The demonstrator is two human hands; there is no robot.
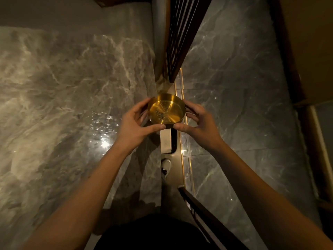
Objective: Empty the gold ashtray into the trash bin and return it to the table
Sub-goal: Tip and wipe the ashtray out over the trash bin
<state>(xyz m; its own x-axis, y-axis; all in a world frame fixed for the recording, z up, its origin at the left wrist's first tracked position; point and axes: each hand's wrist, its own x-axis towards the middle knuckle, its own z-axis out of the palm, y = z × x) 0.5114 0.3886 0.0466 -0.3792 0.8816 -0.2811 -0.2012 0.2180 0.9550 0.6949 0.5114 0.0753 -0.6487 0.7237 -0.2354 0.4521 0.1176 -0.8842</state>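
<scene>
Cupping gold ashtray (166, 109), left hand (137, 121), right hand (197, 121), both grips closed

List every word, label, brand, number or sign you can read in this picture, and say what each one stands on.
None: no readable text shows anywhere.
Gold ashtray, held between the left hand and the right hand: no engraving or brand visible, only dark specks inside.
Marble table and tiled floor: veining and glare only, no lettering.

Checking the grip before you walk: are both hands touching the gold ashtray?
Touching. The head view shows the left hand and right hand pinching the gold ashtray on opposite sides.
</scene>
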